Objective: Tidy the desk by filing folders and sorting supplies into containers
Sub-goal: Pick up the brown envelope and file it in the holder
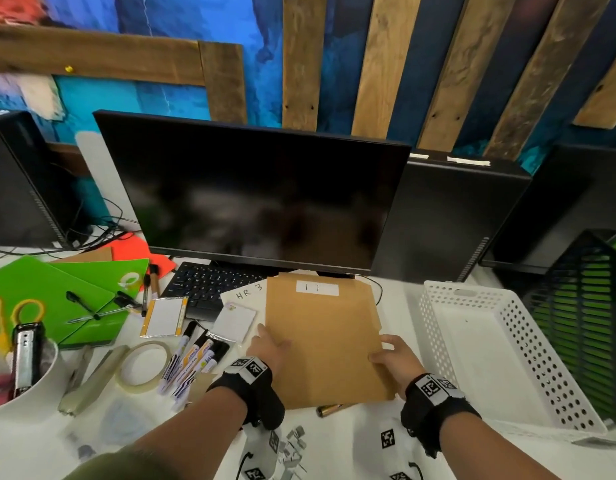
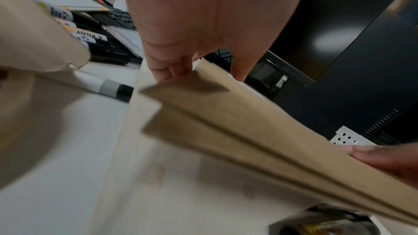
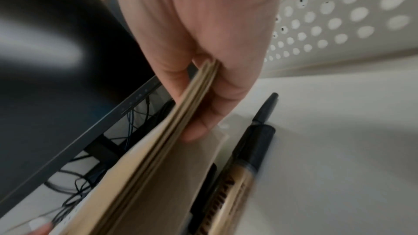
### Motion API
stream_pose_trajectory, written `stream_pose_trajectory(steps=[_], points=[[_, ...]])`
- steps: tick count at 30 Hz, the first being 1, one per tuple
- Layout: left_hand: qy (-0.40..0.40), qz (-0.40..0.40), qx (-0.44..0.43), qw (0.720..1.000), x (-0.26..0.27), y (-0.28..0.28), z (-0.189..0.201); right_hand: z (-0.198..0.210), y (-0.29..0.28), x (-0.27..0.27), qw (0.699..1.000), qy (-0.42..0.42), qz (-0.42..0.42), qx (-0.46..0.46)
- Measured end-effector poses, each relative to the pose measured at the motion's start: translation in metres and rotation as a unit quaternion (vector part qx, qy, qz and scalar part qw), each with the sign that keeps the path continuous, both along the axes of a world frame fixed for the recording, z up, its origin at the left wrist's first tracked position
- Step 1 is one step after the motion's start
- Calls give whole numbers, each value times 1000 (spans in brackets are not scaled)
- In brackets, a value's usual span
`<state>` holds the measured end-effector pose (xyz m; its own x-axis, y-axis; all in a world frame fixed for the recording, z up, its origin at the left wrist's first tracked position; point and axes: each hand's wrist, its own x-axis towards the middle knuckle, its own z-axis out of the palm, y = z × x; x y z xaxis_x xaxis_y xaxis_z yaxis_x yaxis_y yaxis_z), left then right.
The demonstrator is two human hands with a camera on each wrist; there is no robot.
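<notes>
Folders point(image 1: 323, 341) in a brown stack, lifted just above the table point(image 1: 386, 441), are pinched by left hand point(image 1: 270, 348) and right hand point(image 1: 393, 358) at opposite edges; loosely squared layers could slide apart.

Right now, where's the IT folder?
Head view, centre: the IT folder is held in front of the monitor by the left hand and right hand, left of the white basket.
</notes>
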<state>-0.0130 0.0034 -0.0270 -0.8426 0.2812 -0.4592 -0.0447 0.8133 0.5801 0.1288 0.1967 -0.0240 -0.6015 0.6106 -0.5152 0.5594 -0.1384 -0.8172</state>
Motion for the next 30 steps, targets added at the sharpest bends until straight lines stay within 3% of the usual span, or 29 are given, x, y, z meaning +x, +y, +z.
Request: stream_pose_trajectory(steps=[7,17,23,30], points=[[3,-27,11,1000,8,3,10,4,-3,25,995,51,-30,-77],[-19,-63,38,997,32,12,23,-1,9,46,993,45,-74,-79],[-30,-70,83,994,39,14,25,2,14,53,983,80,-100,-132],[-43,-72,95,992,40,5,13,-3,15,52,991,55,-93,-83]])
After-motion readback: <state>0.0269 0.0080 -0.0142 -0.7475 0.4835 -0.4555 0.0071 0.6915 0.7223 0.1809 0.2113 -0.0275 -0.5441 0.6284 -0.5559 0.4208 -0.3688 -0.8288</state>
